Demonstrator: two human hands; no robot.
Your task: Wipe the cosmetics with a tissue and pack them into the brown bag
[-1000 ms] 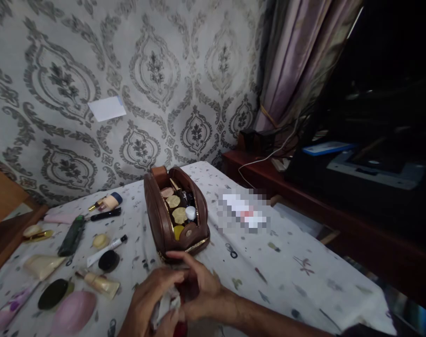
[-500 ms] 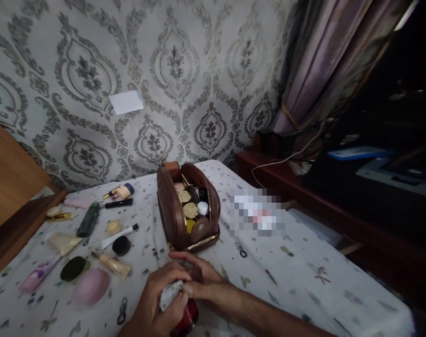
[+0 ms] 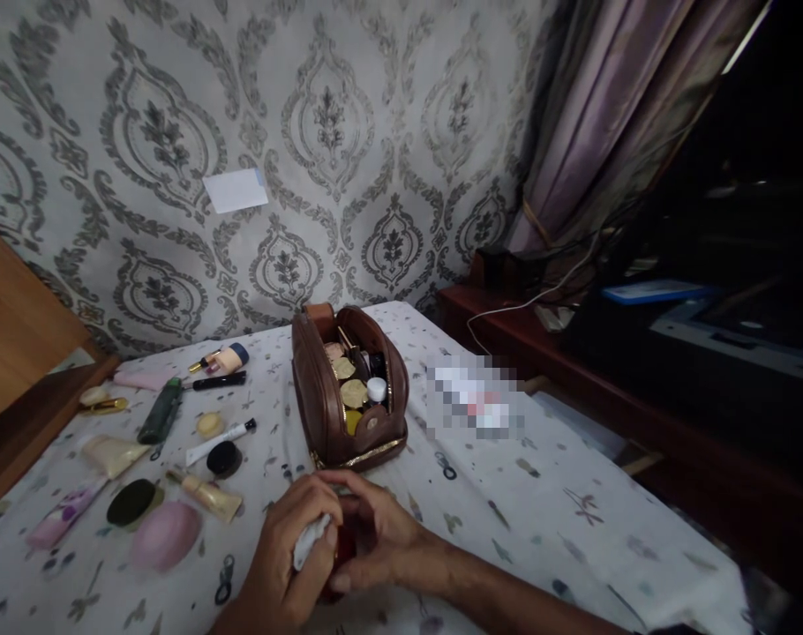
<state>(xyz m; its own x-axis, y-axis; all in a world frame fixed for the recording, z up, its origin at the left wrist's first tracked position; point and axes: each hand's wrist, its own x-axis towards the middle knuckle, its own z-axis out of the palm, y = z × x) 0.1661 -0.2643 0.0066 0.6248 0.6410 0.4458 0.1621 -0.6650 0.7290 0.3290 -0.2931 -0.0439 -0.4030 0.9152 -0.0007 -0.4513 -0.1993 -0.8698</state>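
Observation:
My left hand (image 3: 286,556) is closed around a crumpled white tissue (image 3: 310,540), pressed against a small red container (image 3: 345,549). Curled around the far and right side of that container are the fingers and thumb of my right hand (image 3: 392,542). Most of the container is hidden between both hands, so its exact kind does not show. Just beyond them, a brown toiletry bag (image 3: 318,406) stands unzipped on the patterned cloth. Inside it are several round gold lids (image 3: 355,394), a white-capped jar (image 3: 376,389) and a yellow item (image 3: 353,422).
Several cosmetics lie to the left: a pink rounded item (image 3: 166,535), a dark-lidded jar (image 3: 131,503), a green bottle (image 3: 160,412), a beige tube (image 3: 213,496) and a black-lidded pot (image 3: 223,459). A blurred white packet (image 3: 471,397) lies right of the bag. Dark red furniture (image 3: 500,322) borders the right.
My right thumb has moved from near the tissue down onto the red container's near side, and its fingers wrap further around it. The view has shifted slightly.

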